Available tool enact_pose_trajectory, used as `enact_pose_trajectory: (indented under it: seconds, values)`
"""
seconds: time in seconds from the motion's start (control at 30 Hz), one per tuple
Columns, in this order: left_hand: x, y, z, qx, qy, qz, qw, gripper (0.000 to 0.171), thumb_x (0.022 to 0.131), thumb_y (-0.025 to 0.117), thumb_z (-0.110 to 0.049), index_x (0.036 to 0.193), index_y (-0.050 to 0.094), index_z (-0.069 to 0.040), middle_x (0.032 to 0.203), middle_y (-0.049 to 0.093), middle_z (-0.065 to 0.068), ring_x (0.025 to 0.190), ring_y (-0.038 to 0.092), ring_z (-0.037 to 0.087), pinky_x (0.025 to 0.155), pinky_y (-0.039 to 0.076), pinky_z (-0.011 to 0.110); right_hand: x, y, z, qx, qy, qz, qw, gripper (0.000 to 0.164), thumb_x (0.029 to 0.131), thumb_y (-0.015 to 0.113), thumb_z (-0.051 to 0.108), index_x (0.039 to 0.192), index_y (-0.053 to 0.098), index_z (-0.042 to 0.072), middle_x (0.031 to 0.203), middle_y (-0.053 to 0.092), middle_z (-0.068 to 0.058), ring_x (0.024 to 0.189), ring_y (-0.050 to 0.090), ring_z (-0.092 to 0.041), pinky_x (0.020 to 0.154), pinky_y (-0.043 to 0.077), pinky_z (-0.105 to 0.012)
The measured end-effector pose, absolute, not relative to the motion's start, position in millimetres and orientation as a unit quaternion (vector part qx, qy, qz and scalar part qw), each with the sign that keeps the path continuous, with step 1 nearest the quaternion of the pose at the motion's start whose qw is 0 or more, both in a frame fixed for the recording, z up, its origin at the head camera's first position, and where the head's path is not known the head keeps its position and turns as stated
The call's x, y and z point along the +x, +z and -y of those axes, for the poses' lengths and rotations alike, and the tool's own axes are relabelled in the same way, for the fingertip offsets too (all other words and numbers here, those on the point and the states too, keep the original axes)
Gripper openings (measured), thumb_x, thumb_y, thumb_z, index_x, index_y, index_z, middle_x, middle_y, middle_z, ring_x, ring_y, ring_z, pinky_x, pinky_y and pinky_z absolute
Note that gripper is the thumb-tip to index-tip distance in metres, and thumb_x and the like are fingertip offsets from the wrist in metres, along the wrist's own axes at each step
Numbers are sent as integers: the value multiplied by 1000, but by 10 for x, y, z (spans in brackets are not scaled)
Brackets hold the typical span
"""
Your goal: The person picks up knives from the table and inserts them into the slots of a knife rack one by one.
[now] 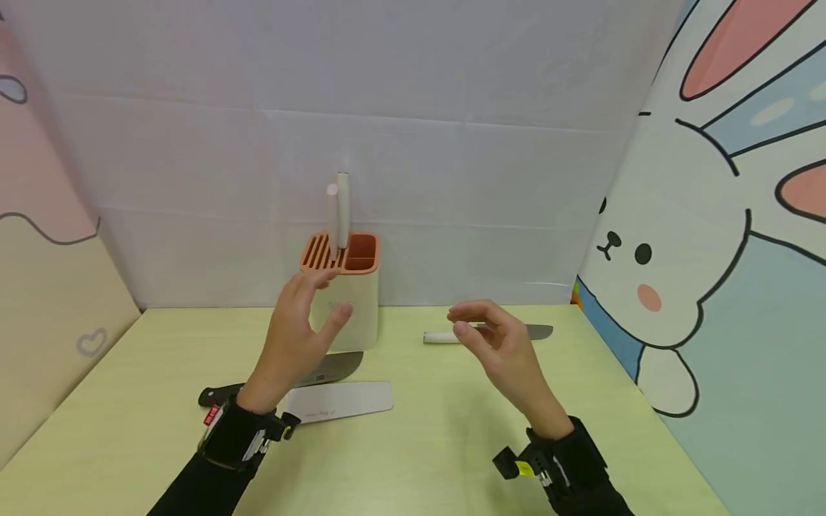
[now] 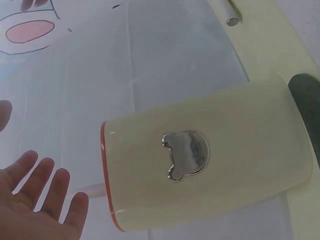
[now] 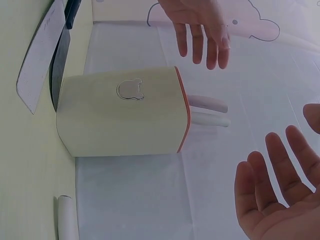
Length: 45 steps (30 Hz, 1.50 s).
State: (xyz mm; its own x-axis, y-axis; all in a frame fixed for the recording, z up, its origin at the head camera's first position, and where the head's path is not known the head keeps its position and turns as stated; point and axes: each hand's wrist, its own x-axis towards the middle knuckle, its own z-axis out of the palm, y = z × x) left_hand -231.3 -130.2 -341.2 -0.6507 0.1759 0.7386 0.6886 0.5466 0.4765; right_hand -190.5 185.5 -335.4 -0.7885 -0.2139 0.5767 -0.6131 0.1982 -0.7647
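Note:
A cream knife block [image 1: 361, 315] with an orange slotted top stands near the back wall, and two pale handles [image 1: 344, 208] rise from it. In the head view my left hand [image 1: 293, 340] is raised in front of the block, fingers loosely bent and holding nothing. My right hand [image 1: 506, 351] hangs above a white-handled knife [image 1: 442, 337] lying on the table and partly hides it. In the right wrist view its relaxed fingers [image 3: 281, 170] have nothing between them. Left of the block's front lie a dark-bladed knife [image 1: 335, 367] and a broad pale-bladed knife [image 1: 345, 401], partly behind my left wrist.
The pale yellow table [image 1: 413, 459] meets a whitish sheet [image 1: 452, 215] hanging at the back. A cartoon rabbit panel [image 1: 710, 301] borders the right side, and a pink and cream panel [image 1: 51, 308] the left. A silver bear-shaped badge [image 2: 189, 154] marks the block's front.

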Motion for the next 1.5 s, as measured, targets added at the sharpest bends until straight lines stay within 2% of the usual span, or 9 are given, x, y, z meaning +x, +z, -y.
enact_pose_trajectory:
  seconds: [0.4,0.6,0.73,0.87,1.1,1.17,1.37,1.5]
  values:
    - [-2222,-3763,1149,-280,-321,850,311,58,97,79,-30,146,58,-6,144,59,12,133,54,33,110,47,54,-1914,-3354,-1863,270,582,749,167,19,103,66,1,122,69,-1,124,69,-16,114,68,-11,93,59,-23]
    - [-2203,-3920,1111,-278,-272,878,278,62,96,80,-37,147,59,-8,146,60,12,136,54,36,112,44,60,-1935,-3364,-1863,272,577,751,173,19,103,66,1,122,69,-1,123,70,-16,113,68,-14,92,58,-23]
    - [-2195,-4013,1121,-276,-252,895,244,65,98,78,-40,150,57,-8,151,57,13,139,51,37,113,41,63,-1955,-3379,-1858,272,558,761,188,19,102,68,1,121,71,1,121,71,-14,112,68,-14,93,58,-23]
    - [-2191,-4072,1147,-282,-245,895,243,67,97,79,-39,151,57,-6,153,56,16,142,49,40,114,40,66,-1984,-3399,-1855,267,528,778,212,20,101,70,1,120,72,3,120,73,-10,110,68,-11,92,58,-23]
    - [-2237,-4164,1158,-287,-227,903,226,69,98,76,-44,152,56,-7,157,53,17,145,47,43,116,36,67,-2096,-3521,-1889,269,481,796,251,23,98,74,3,121,73,6,119,74,-6,107,70,-20,89,59,-23]
    - [-2247,-4184,1150,-289,-222,905,220,69,98,75,-46,153,56,-8,158,52,17,145,47,43,117,36,68,-2140,-3571,-1908,272,466,801,260,24,98,75,3,122,73,7,119,74,-8,108,70,-23,89,60,-25]
    - [-2233,-4199,1117,-293,-218,907,211,70,98,75,-47,152,57,-7,158,53,17,143,48,43,116,36,69,-2282,-3724,-1986,271,379,840,277,31,95,79,7,125,70,2,121,73,-12,111,70,-31,88,63,-47]
    - [-2217,-4193,1114,-292,-218,907,214,70,98,76,-46,152,57,-5,158,53,17,143,49,43,115,36,69,-2426,-3800,-2034,281,289,873,274,38,94,81,11,128,69,2,124,71,-14,118,66,-35,96,58,-53]
